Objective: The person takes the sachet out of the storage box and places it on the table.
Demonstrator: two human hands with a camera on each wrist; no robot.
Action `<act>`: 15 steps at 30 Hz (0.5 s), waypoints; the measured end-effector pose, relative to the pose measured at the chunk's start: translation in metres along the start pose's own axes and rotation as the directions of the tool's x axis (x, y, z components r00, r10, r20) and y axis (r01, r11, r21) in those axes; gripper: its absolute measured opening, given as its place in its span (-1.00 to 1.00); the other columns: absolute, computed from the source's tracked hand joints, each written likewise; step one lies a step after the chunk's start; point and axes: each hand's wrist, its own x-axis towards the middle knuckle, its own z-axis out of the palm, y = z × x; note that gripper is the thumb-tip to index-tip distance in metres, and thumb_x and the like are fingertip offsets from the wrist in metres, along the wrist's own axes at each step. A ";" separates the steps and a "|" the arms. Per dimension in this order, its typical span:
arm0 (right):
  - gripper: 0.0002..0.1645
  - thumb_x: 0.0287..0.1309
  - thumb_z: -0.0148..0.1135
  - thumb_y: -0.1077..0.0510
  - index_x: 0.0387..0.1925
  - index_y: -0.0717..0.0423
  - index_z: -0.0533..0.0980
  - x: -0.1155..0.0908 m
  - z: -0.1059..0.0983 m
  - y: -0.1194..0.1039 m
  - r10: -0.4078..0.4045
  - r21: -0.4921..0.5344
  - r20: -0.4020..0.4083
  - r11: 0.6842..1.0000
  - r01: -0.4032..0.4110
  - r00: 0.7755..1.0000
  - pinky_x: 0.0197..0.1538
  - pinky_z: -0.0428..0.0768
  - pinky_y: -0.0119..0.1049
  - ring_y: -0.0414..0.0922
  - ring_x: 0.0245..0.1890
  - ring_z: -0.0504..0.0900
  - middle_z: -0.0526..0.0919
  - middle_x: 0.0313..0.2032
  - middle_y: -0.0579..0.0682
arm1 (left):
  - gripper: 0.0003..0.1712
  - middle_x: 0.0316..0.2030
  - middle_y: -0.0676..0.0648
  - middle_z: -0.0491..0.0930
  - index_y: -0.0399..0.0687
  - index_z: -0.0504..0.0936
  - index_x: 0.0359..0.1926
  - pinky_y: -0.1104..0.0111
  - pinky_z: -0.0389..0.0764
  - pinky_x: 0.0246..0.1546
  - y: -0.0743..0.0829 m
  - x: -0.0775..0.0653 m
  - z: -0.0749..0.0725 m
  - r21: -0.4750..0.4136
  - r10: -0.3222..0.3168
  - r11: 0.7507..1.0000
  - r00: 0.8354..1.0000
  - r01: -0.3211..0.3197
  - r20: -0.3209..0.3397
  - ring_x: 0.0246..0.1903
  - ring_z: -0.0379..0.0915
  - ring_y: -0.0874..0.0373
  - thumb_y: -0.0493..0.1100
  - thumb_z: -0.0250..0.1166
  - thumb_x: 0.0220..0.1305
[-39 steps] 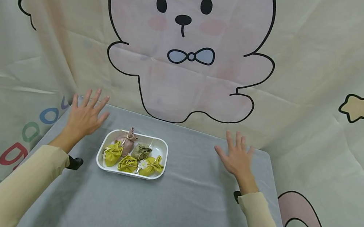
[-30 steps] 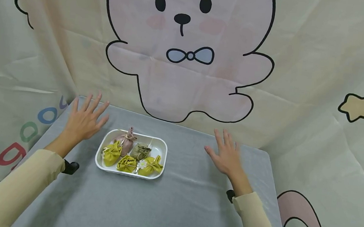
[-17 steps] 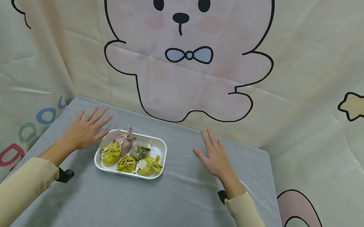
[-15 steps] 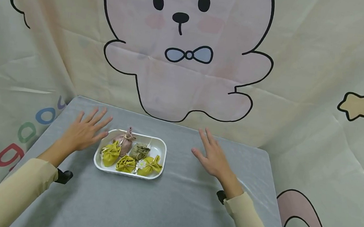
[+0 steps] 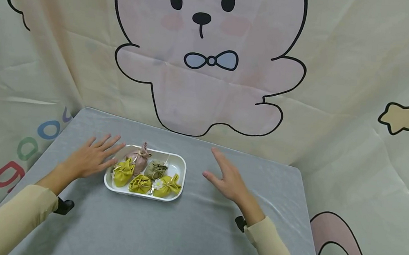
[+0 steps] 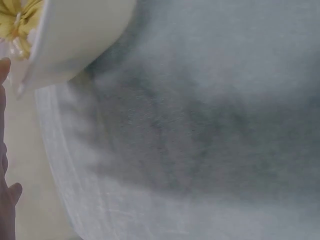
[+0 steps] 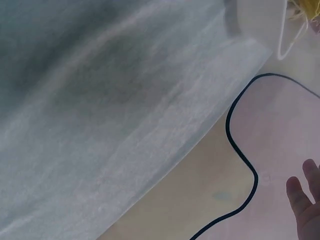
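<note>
L hand [image 5: 88, 160] close by the white tray [image 5: 176, 167], R hand [image 5: 229, 182] apart from it.
Tray is on the table [image 5: 164, 238], toward the person's left, w/ 5 small cloth bags [image 5: 123, 174] inside. Both grips: fingers apart, nothing held; L contact w/ the rim I can't tell. IMO, for a steady hold, support both short ends low, w/ equal pressure, and keep it level so the bags don't roll.

The left hand [image 5: 88, 159] is nearer the person than before, its thumb now overlapping the left end of the white plastic tray [image 5: 177, 169] in the head view. The right hand [image 5: 229, 181] has moved inward, nearer the tray, its earlier spread fingers now lined up edge-on.
</note>
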 end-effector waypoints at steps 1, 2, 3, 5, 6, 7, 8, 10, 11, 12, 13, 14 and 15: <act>-0.03 0.29 0.23 -0.27 0.56 -0.11 0.06 0.001 0.002 -0.001 0.006 0.029 -0.004 1.000 -0.006 1.000 0.41 0.25 0.06 -0.05 0.46 0.22 0.18 0.50 -0.05 | -0.28 0.51 -0.22 0.08 -0.01 0.22 0.52 -0.31 0.08 0.30 0.000 -0.001 0.001 0.000 0.006 1.000 1.000 -0.006 0.008 0.46 -0.01 -0.30 0.19 0.04 0.49; -0.02 0.26 0.26 -0.26 0.56 -0.11 0.07 0.001 0.004 -0.002 0.008 0.055 -0.008 0.998 -0.007 1.000 0.39 0.27 0.06 -0.05 0.45 0.25 0.21 0.49 -0.05 | -0.28 0.51 -0.22 0.09 -0.01 0.23 0.51 -0.31 0.09 0.30 0.000 -0.002 0.002 0.002 0.013 1.000 1.000 -0.013 0.014 0.46 -0.01 -0.29 0.19 0.04 0.49; -0.01 0.24 0.28 -0.26 0.56 -0.12 0.08 0.002 0.006 -0.004 0.010 0.079 -0.012 0.997 -0.009 1.000 0.38 0.29 0.07 -0.05 0.43 0.29 0.23 0.48 -0.06 | -0.28 0.51 -0.21 0.10 -0.02 0.23 0.51 -0.30 0.09 0.31 0.001 -0.004 0.003 -0.001 0.020 1.000 1.000 -0.020 0.019 0.46 0.00 -0.28 0.19 0.04 0.49; 0.02 0.20 0.34 -0.23 0.55 -0.14 0.09 0.003 0.010 -0.006 0.009 0.137 -0.012 0.990 -0.008 1.000 0.35 0.33 0.08 -0.06 0.40 0.35 0.26 0.47 -0.06 | -0.30 0.50 -0.21 0.12 -0.03 0.25 0.50 -0.29 0.09 0.31 0.001 -0.006 0.004 -0.004 0.031 1.000 0.999 -0.031 0.026 0.46 0.00 -0.27 0.17 0.04 0.49; 0.03 0.18 0.37 -0.22 0.55 -0.12 0.09 0.004 0.012 -0.007 0.004 0.164 -0.011 0.986 -0.002 1.000 0.34 0.35 0.08 -0.05 0.38 0.38 0.27 0.46 -0.05 | -0.31 0.50 -0.20 0.12 -0.03 0.26 0.50 -0.28 0.10 0.32 0.002 -0.007 0.005 -0.007 0.035 0.999 0.999 -0.035 0.028 0.46 0.01 -0.27 0.15 0.04 0.49; 0.04 0.17 0.39 -0.20 0.55 -0.13 0.09 0.005 0.014 -0.008 0.002 0.193 -0.005 0.981 -0.001 1.000 0.34 0.35 0.07 -0.05 0.37 0.39 0.27 0.46 -0.05 | -0.32 0.50 -0.20 0.13 -0.03 0.26 0.50 -0.28 0.10 0.31 0.002 -0.008 0.005 -0.010 0.040 0.999 0.999 -0.040 0.028 0.46 0.01 -0.27 0.14 0.04 0.50; 0.05 0.15 0.41 -0.18 0.55 -0.11 0.10 0.005 0.016 -0.009 -0.006 0.222 0.000 0.975 0.005 1.000 0.33 0.36 0.07 -0.03 0.36 0.40 0.27 0.46 -0.03 | -0.33 0.50 -0.20 0.14 -0.03 0.27 0.50 -0.28 0.11 0.31 0.002 -0.009 0.005 -0.010 0.044 0.999 0.999 -0.044 0.026 0.45 0.02 -0.27 0.14 0.04 0.50; 0.07 0.13 0.45 -0.13 0.55 -0.08 0.10 0.007 0.020 -0.010 -0.013 0.279 0.014 0.960 0.009 1.000 0.34 0.37 0.02 -0.01 0.36 0.41 0.27 0.46 -0.02 | -0.33 0.50 -0.19 0.14 -0.03 0.26 0.50 -0.27 0.11 0.31 0.002 -0.010 0.004 -0.013 0.048 0.999 0.998 -0.048 0.028 0.46 0.02 -0.26 0.13 0.02 0.51; 0.07 0.13 0.46 -0.11 0.55 -0.07 0.10 0.007 0.022 -0.011 -0.017 0.302 0.020 0.953 0.011 1.000 0.34 0.37 0.00 0.00 0.36 0.41 0.27 0.46 0.00 | -0.33 0.50 -0.19 0.14 -0.03 0.25 0.50 -0.27 0.11 0.31 0.003 -0.011 0.004 -0.015 0.050 0.999 0.998 -0.049 0.029 0.46 0.02 -0.25 0.13 0.02 0.52; 0.08 0.12 0.47 -0.08 0.54 -0.05 0.11 0.008 0.024 -0.011 -0.021 0.318 0.024 0.948 0.012 0.999 0.33 0.38 -0.02 0.01 0.35 0.42 0.28 0.46 0.01 | -0.33 0.50 -0.19 0.13 -0.03 0.25 0.50 -0.27 0.10 0.32 0.003 -0.011 0.004 -0.022 0.050 0.999 0.998 -0.049 0.029 0.46 0.01 -0.25 0.13 0.01 0.52; 0.08 0.11 0.48 -0.05 0.54 -0.03 0.11 0.008 0.026 -0.012 -0.023 0.336 0.028 0.942 0.013 0.999 0.33 0.39 -0.04 0.01 0.35 0.42 0.29 0.45 0.02 | -0.33 0.50 -0.19 0.13 -0.04 0.24 0.51 -0.26 0.09 0.32 0.003 -0.011 0.004 -0.026 0.052 0.998 0.998 -0.051 0.029 0.46 0.01 -0.24 0.13 0.01 0.52; 0.07 0.10 0.49 -0.03 0.54 -0.01 0.12 0.009 0.027 -0.012 -0.027 0.352 0.029 0.936 0.015 0.999 0.32 0.39 -0.06 0.02 0.35 0.42 0.30 0.44 0.05 | -0.33 0.50 -0.18 0.13 -0.04 0.24 0.51 -0.26 0.09 0.32 0.003 -0.011 0.004 -0.030 0.054 0.998 0.998 -0.053 0.028 0.47 0.01 -0.23 0.13 0.01 0.52; 0.07 0.10 0.50 -0.01 0.53 0.00 0.12 0.009 0.029 -0.013 -0.029 0.360 0.034 0.933 0.014 0.999 0.32 0.39 -0.08 0.00 0.35 0.43 0.31 0.44 0.05 | -0.33 0.50 -0.18 0.14 -0.04 0.24 0.51 -0.26 0.09 0.32 0.003 -0.011 0.004 -0.034 0.058 0.998 0.998 -0.057 0.024 0.47 0.01 -0.23 0.13 0.01 0.52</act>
